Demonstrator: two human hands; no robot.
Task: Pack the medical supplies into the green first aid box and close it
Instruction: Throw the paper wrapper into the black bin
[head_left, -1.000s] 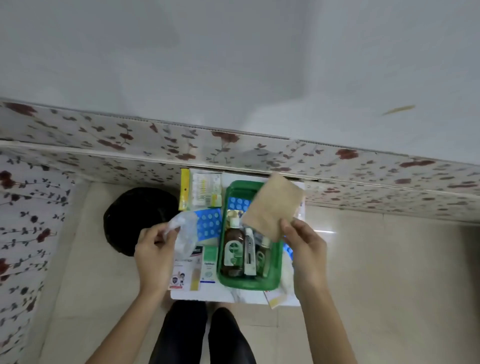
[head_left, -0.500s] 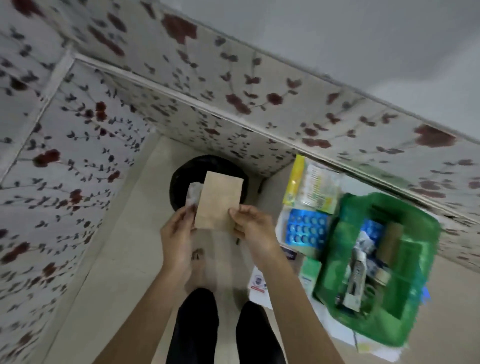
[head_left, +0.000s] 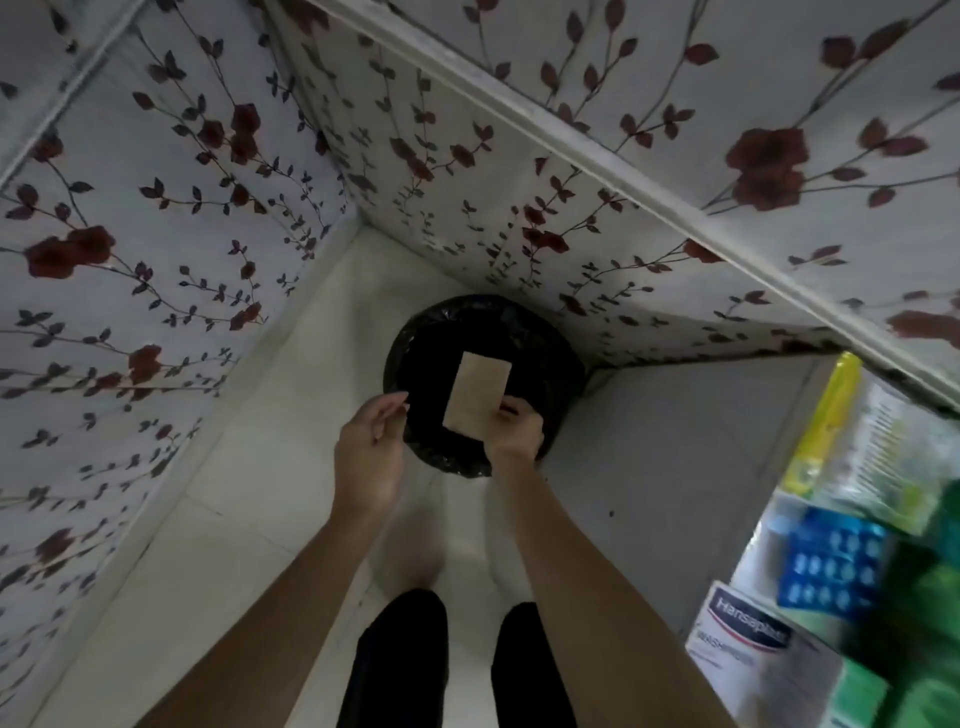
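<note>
green first aid box (head_left: 930, 618) shows only as a blurry green bit at the lower right edge of the frame, so i cannot tell if it is open or what is inside it. i think the packing is not finished, because some supplies sit outside the box and nobody is touching them.

closest to the camera, at the bottom middle, are the person's two legs in black. low on the right is a white hansaplast box (head_left: 748, 642). just above it is a blue pill sheet (head_left: 836, 564). higher up on the right is a yellow and clear packet (head_left: 862, 441), too blurry to name for sure.

a bit farther out, in the middle of the frame, are the hands. the left hand (head_left: 370, 451) is loose and half open, with nothing in it. the right hand (head_left: 511, 430) pinches a flat tan patch (head_left: 477, 396) by its bottom right corner, with the fingers closed on it.

behind the patch is a round bin with a black bag (head_left: 485, 382) on the pale floor (head_left: 218, 545). the patch hangs right over the bin's mouth. farthest away, across the top and left, are walls with red flowers (head_left: 156, 208).

what is left, i think: bring the patch to the green box unless it is trash, put the loose packs in, then shut the lid.
</note>
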